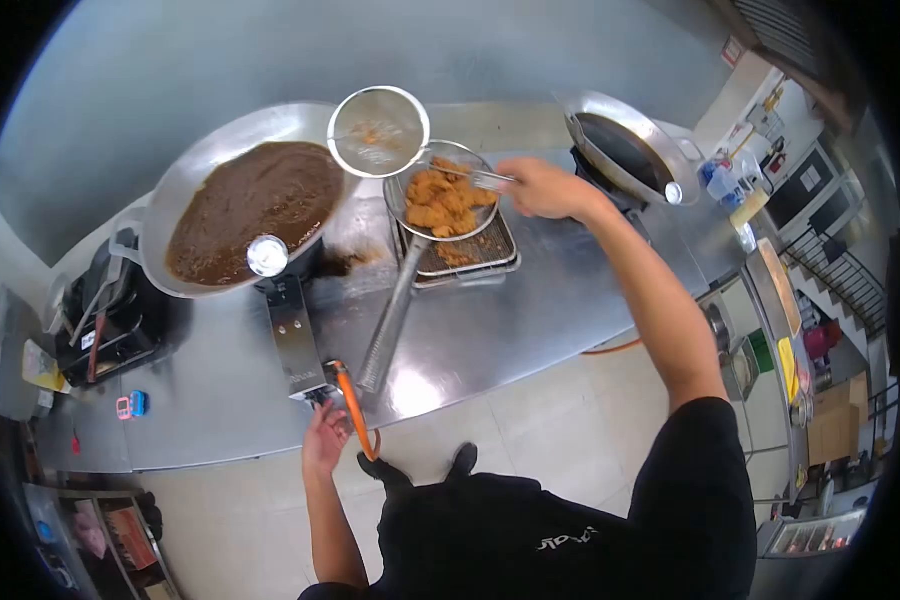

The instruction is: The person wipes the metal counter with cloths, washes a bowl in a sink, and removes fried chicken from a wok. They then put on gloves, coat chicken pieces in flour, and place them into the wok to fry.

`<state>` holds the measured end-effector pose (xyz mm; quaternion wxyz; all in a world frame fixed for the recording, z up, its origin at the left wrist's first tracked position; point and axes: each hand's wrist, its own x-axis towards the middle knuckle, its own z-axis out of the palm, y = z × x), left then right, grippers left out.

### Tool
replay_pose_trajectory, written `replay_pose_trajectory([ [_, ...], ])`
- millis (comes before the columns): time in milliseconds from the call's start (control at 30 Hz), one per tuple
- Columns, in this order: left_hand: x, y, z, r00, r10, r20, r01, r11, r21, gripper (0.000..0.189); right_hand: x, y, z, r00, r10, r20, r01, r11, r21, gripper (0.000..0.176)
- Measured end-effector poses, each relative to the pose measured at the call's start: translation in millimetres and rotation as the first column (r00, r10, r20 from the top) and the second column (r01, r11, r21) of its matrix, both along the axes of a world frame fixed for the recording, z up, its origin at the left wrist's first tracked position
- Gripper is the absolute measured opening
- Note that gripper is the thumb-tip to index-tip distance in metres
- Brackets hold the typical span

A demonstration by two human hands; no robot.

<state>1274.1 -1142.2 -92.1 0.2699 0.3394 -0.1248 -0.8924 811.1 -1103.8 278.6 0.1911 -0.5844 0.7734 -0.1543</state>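
My right hand [545,188] is closed around the handle of a round mesh skimmer [378,132], which is raised beside the large wok [300,120] of dark brown oil. A few crumbs lie in its mesh. Under its handle, a strainer [398,290] full of golden fried pieces [445,203] rests over a wire rack tray [510,262]. My left hand [327,437] is at the counter's front edge, by the knob end of the metal burner [298,340] and the orange hose [352,405]. Its fingers are partly bent; whether they grip the knob is unclear.
A second wok [635,140] of dark liquid stands at the back right. Black equipment [120,320] with tongs and two small timers [132,404] are on the left of the steel counter [490,340]. Shelves [135,540] stand at lower left.
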Motion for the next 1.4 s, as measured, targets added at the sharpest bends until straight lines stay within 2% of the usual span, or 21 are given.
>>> replay_pose_trajectory([
  [67,-1.9,-1.7,-0.4,0.998,0.056,0.024,-0.056,0.998,-0.021,0.03,-21.5,44.3,-13.4,0.996,-0.019,-0.092,0.02,1.0,0.011,0.025],
  [133,-4.3,-1.3,5.3,0.991,0.119,0.066,-0.117,0.993,-0.021,0.027,-56.5,84.9,-72.1,0.965,0.014,-0.263,-0.074,0.972,-0.221,0.026],
  [200,-7.7,-3.3,0.1,0.979,0.185,0.083,-0.184,0.983,-0.021,0.026,-63.3,117.2,-122.3,0.903,-0.133,-0.409,0.113,0.991,-0.072,0.037],
  [333,-19.5,9.9,11.7,0.942,0.295,0.162,-0.3,0.954,0.011,0.026,-58.2,166.9,-215.5,0.792,-0.205,-0.575,0.183,0.978,-0.097,0.054],
  [400,-23.9,11.8,9.1,0.943,0.271,0.196,-0.27,0.962,-0.034,0.026,-72.5,175.4,-253.4,0.767,-0.226,-0.601,0.203,0.973,-0.107,0.06],
  [567,-26.5,27.4,6.1,0.965,0.218,0.144,-0.214,0.976,-0.042,0.024,-67.8,184.3,-282.4,0.778,-0.261,-0.572,0.225,0.965,-0.134,0.061],
  [667,-27.1,54.3,-4.2,0.955,0.128,0.269,-0.1,0.988,-0.115,0.025,-58.9,175.2,-306.7,0.783,-0.34,-0.521,0.279,0.94,-0.195,0.062],
  [767,-37.1,65.8,21.7,0.88,0.189,0.435,-0.141,0.98,-0.14,0.027,-69.1,154.0,-328.6,0.789,-0.442,-0.427,0.37,0.896,-0.245,0.063],
  [867,-30.3,63.8,17.9,0.682,0.347,0.644,-0.213,0.936,-0.279,0.032,-74.7,133.1,-322.2,0.785,-0.541,-0.3,0.459,0.835,-0.305,0.063],
  [967,-25.5,42.2,22.3,0.673,0.383,0.632,-0.25,0.923,-0.293,0.036,-78.5,126.6,-315.2,0.842,-0.509,-0.177,0.405,0.815,-0.414,0.063],
  [1033,-5.1,18.6,-10.5,0.774,0.291,0.563,-0.168,0.951,-0.261,0.048,-97.3,152.5,-322.1,0.867,-0.489,-0.095,0.383,0.777,-0.5,0.06],
  [1100,9.6,18.5,-44.9,0.768,0.388,0.51,-0.151,0.883,-0.445,0.05,-103.6,197.3,-341.8,0.864,-0.503,-0.02,0.41,0.726,-0.552,0.056],
  [1133,5.1,27.5,-47.9,0.629,0.503,0.593,-0.195,0.84,-0.506,0.05,-105.7,227.0,-347.5,0.857,-0.516,-0.001,0.424,0.705,-0.569,0.053],
  [1167,32.8,18.7,-111.3,0.442,0.72,0.535,-0.2,0.66,-0.724,0.048,-105.3,259.1,-336.6,0.841,-0.538,0.048,0.479,0.703,-0.526,0.052],
  [1200,2.1,39.2,-106.3,0.205,0.805,0.556,0.059,0.557,-0.828,0.043,-107.4,297.1,-326.3,0.828,-0.552,0.101,0.526,0.7,-0.483,0.05],
  [1233,-29.9,60.8,-98.1,-0.103,0.866,0.49,0.309,0.496,-0.811,0.04,-111.9,338.9,-328.4,0.791,-0.597,0.132,0.583,0.671,-0.458,0.05],
  [1267,-105.8,122.4,-51.0,-0.016,0.893,0.45,0.374,0.423,-0.826,0.035,-123.2,383.9,-328.5,0.765,-0.626,0.15,0.618,0.649,-0.444,0.049],
  [1300,-133.4,160.4,-68.4,0.17,0.822,0.543,0.489,0.408,-0.771,0.025,-137.5,430.3,-332.2,0.706,-0.686,0.177,0.687,0.603,-0.405,0.048],
  [1333,-187.5,214.8,-64.5,0.222,0.777,0.59,0.624,0.352,-0.698,0.013,-147.3,480.6,-336.3,0.652,-0.728,0.212,0.745,0.564,-0.357,0.048],
  [1367,-225.1,251.3,-76.8,0.402,0.637,0.658,0.704,0.245,-0.667,0.005,-157.1,527.3,-346.9,0.6,-0.781,0.175,0.786,0.534,-0.311,0.047],
  [1400,-285.3,292.0,-69.5,0.61,0.409,0.679,0.634,0.264,-0.727,0.004,-172.8,570.9,-358.8,0.549,-0.825,0.133,0.821,0.501,-0.274,0.047],
])
